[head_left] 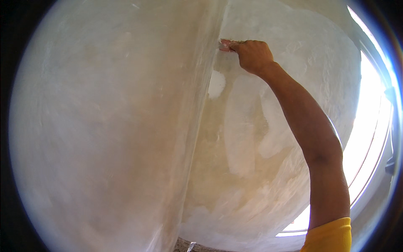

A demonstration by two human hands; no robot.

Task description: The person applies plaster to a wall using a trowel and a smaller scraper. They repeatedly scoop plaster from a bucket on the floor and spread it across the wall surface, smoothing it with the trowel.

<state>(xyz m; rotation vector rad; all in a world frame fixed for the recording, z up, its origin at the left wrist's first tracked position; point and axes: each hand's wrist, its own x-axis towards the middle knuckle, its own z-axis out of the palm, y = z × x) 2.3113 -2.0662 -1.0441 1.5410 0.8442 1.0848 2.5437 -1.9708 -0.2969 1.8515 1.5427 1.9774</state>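
My right hand (255,55) is raised high at the end of an outstretched arm with a yellow sleeve. Its fingers are closed on a small flat reddish piece (226,45) with whitish smears. Whether this is a putty scraper or a bit of sandpaper I cannot tell. The piece lies against the plastered wall (247,189), right beside the inner corner (201,113) where two walls meet. Below the hand, a white filler patch (216,85) and broad pale smears (241,126) mark the beige surface. My left hand is out of the picture.
On the left, a wide plastered wall (105,109) with cloudy white and beige tones fills the view. A bright window (365,122) with a pale frame is at the right. At the bottom, a strip of rough brownish ground (205,247) shows near the corner's foot.
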